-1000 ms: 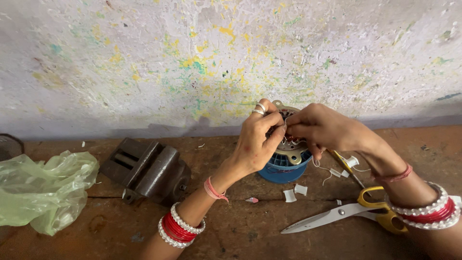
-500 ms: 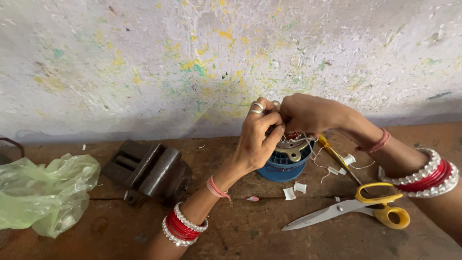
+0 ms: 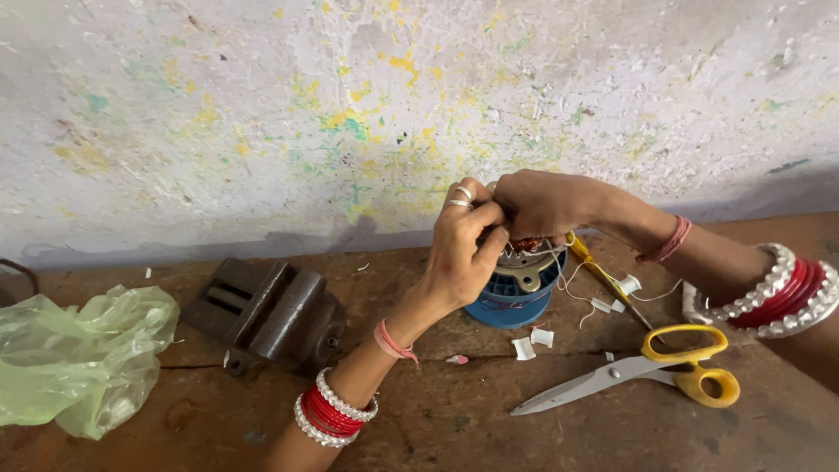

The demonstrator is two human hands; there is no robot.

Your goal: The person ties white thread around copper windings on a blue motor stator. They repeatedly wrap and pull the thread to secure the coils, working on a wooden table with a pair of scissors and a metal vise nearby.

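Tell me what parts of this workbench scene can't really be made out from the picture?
- Head view: the top of the blue round part is covered by the left hand and right hand; what the fingers pinch is hidden.
- The yellow-handled tool: its upper end vanishes under the right hand.
- The dark object at the left edge is cut off.
- The green plastic bag: its contents are unclear.

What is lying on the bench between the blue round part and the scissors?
In the head view, small white scraps lie on the wooden bench between the blue round part and the yellow-handled scissors.
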